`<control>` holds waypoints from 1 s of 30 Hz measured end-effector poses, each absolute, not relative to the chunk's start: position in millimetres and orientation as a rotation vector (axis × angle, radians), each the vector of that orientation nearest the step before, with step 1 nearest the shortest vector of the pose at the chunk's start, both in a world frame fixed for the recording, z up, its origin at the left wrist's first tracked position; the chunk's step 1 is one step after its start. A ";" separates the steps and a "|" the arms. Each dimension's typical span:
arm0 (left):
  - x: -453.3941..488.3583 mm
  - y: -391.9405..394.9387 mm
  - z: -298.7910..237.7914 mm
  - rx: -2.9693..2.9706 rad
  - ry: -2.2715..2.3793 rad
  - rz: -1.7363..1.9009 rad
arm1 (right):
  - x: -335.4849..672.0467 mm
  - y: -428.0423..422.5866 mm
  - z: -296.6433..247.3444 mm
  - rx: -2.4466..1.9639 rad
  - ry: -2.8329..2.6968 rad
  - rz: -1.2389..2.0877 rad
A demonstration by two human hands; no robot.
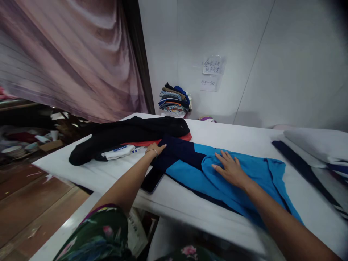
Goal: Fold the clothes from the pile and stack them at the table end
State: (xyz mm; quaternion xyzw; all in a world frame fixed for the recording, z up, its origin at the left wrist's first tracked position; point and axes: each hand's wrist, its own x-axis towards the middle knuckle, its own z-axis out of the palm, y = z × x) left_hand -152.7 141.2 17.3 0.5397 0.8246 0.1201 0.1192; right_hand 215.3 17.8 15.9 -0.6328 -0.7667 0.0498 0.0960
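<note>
A garment (pixel 239 181) in bright blue and navy lies spread on the white table (pixel 108 177), its navy end to the left and its blue part to the right. My right hand (pixel 228 168) rests palm down on the blue cloth with fingers spread. At the navy end, my left hand (pixel 155 149) touches the edge, thumb stretched out over the cloth; its other fingers show only in part. A dark phone (pixel 152 180) lies partly under the navy end, below my left wrist.
Black clothing (pixel 130 134) lies on the table at left, over red cloth (pixel 186 137) and a white piece (pixel 119 152). Folded clothes (pixel 174 99) are stacked by the wall. More garments (pixel 320 170) lie at right. Handwritten paper signs (pixel 213 67) hang on the wall.
</note>
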 end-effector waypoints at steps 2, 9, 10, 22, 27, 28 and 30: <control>-162.5 142.4 13.5 1.532 2.379 0.337 | 205.3 28.8 6.3 -1.904 -2.322 0.182; -162.7 158.5 9.8 1.423 2.212 0.440 | 195.4 39.7 -31.4 -1.956 -2.396 0.139; -162.9 160.3 10.1 1.405 2.196 0.460 | 195.8 39.1 -32.4 -1.952 -2.398 0.136; -157.5 154.5 44.2 1.243 1.970 0.483 | 196.5 39.8 -33.3 -1.916 -2.375 0.154; -139.4 156.2 88.3 1.054 1.723 0.506 | 197.2 40.2 -31.2 -1.893 -2.375 0.168; -132.9 156.0 98.2 1.063 1.697 0.535 | 197.2 39.9 -30.1 -1.891 -2.378 0.176; -117.7 154.9 117.0 1.117 1.661 0.563 | 197.3 39.2 -28.0 -1.893 -2.381 0.197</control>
